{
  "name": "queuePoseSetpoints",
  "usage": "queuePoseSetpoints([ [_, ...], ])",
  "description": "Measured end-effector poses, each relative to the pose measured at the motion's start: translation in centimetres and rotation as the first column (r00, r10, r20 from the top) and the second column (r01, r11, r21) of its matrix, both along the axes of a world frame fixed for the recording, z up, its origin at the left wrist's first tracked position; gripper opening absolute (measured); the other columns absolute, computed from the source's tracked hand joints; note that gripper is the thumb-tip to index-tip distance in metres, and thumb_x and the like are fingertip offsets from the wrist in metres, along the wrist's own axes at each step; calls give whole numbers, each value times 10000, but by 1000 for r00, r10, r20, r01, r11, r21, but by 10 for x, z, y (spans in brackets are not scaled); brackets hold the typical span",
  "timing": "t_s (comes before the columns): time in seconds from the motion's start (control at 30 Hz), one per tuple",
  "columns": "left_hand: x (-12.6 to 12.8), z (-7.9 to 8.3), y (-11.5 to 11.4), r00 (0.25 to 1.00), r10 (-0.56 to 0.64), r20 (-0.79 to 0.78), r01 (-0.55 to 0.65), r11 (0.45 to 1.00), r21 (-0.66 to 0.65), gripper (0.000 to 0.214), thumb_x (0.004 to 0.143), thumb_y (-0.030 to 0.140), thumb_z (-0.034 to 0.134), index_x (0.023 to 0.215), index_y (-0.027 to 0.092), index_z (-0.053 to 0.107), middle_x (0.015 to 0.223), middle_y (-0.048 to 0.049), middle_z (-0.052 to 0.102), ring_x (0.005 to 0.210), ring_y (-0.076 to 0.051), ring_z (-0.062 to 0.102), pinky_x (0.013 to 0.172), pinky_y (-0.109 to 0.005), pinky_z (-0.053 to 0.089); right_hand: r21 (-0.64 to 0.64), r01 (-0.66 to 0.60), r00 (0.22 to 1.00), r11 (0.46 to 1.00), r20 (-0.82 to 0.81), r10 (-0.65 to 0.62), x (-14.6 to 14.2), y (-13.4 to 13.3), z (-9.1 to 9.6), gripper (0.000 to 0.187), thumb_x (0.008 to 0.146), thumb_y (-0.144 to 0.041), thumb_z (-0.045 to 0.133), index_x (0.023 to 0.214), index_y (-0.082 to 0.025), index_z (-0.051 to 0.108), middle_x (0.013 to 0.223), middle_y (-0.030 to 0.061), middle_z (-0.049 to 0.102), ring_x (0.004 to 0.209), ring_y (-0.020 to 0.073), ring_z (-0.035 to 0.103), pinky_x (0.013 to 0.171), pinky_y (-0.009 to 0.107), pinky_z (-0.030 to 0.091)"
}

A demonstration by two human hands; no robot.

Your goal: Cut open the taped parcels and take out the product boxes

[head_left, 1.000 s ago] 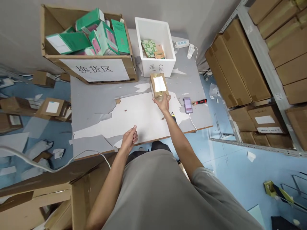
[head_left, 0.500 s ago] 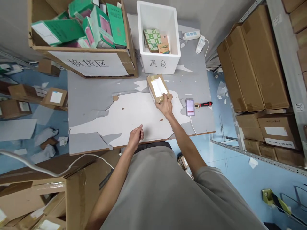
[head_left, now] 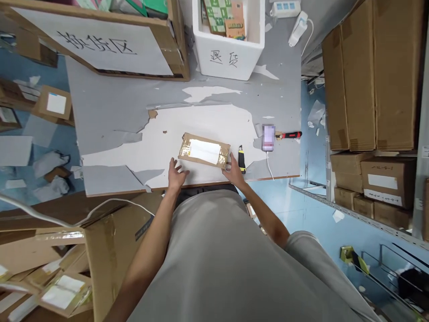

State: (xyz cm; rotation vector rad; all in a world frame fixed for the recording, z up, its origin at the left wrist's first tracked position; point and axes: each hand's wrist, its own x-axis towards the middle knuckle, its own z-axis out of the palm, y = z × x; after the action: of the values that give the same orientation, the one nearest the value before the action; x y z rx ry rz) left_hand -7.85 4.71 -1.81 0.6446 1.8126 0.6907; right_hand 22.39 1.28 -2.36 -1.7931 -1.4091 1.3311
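Note:
A small brown cardboard parcel (head_left: pixel 204 151) with a white label and clear tape lies flat on the table (head_left: pixel 110 120) near its front edge. My right hand (head_left: pixel 232 169) grips the parcel's right end, fingers curled on it. My left hand (head_left: pixel 175 173) is at the parcel's left end with its fingers spread, touching or nearly touching the corner. A yellow and black utility knife (head_left: pixel 241 159) lies just right of my right hand.
A phone (head_left: pixel 268 137) on a white cable and a red-handled tool (head_left: pixel 288 134) lie at the table's right. A white foam box (head_left: pixel 229 40) and a large labelled cardboard box (head_left: pixel 100 44) stand at the back. Shelves of cartons (head_left: pixel 365 80) rise on the right; boxes litter the floor at left.
My right hand pulled the parcel from near the foam box to the table's front edge and turned it sideways. My left hand opened and moved to the parcel's left end. The camera tilted down.

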Motion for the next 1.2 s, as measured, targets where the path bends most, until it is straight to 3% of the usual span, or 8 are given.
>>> queuePoseSetpoints([
  [0.07, -3, -7, 10, 997, -69, 36, 68, 997, 20, 1261, 603, 103, 909, 1784, 263, 495, 1900, -259, 425, 1616, -482, 595, 1268, -620, 601, -86, 105, 987, 991, -116, -115, -14, -6, -14, 1044, 974, -486, 777, 1891, -211, 363, 1850, 226, 544, 1526, 405, 722, 1091, 532, 742],
  [0.17, 0, -15, 27, 989, -146, 32, 145, 989, 24, 1024, 600, 153, 920, 1587, 233, 662, 1710, -232, 648, 1576, -471, 624, 1289, -647, 567, -174, 224, 947, 959, -195, -256, -28, -5, -26, 949, 935, -505, 825, 1790, -207, 540, 1765, 192, 652, 1576, 382, 684, 1226, 538, 668],
  [0.37, 12, -1, 20, 994, -97, -43, 104, 971, 213, 545, 763, 350, 886, 1256, 232, 686, 1342, -127, 793, 1361, -334, 734, 1239, -504, 596, -178, 292, 935, 940, -156, -319, -20, 2, -12, 665, 978, -555, 764, 1556, -225, 774, 1618, 143, 741, 1573, 354, 654, 1381, 524, 519],
  [0.5, 12, 11, 5, 996, -63, -59, 76, 962, 263, 459, 881, 489, 820, 1254, 246, 708, 1375, -129, 801, 1300, -318, 760, 1153, -466, 641, -146, 274, 947, 951, -135, -293, -10, 1, 5, 604, 1048, -594, 700, 1515, -228, 814, 1474, 152, 760, 1456, 337, 713, 1312, 475, 581],
  [0.63, 10, 4, 0, 998, -57, 3, 57, 993, 102, 495, 863, 543, 830, 1242, 239, 739, 1376, -146, 807, 1241, -335, 785, 1151, -539, 659, -214, 306, 937, 928, -105, -333, -9, -1, 8, 589, 1019, -599, 726, 1467, -234, 840, 1501, 154, 759, 1441, 337, 719, 1290, 475, 607],
  [0.83, 8, -7, -14, 989, 53, 140, -65, 994, 87, 563, 942, 678, 726, 1293, 240, 767, 1550, -171, 757, 1521, -381, 684, 1255, -573, 621, -293, 384, 863, 876, -225, -453, -6, -12, 6, 593, 1006, -617, 712, 1471, -267, 823, 1654, 109, 749, 1556, 330, 676, 1329, 550, 589],
  [1.0, 14, -6, -19, 992, 41, 123, -52, 995, 91, 527, 989, 489, 490, 1328, 226, 796, 1541, -131, 773, 1498, -300, 705, 1221, -465, 654, -188, 328, 920, 926, -160, -358, -7, -13, 11, 564, 953, -552, 797, 1434, -264, 854, 1598, 115, 780, 1579, 341, 663, 1355, 553, 571],
  [1.2, 17, 26, -8, 994, -30, -101, 56, 963, 262, 423, 952, 410, 704, 1288, 199, 851, 1263, -107, 800, 1269, -283, 776, 1142, -402, 671, 79, 348, 934, 934, -111, -339, -7, 11, 35, 613, 1036, -713, 760, 1404, -242, 895, 1358, 129, 781, 1290, 301, 770, 1171, 441, 692],
])
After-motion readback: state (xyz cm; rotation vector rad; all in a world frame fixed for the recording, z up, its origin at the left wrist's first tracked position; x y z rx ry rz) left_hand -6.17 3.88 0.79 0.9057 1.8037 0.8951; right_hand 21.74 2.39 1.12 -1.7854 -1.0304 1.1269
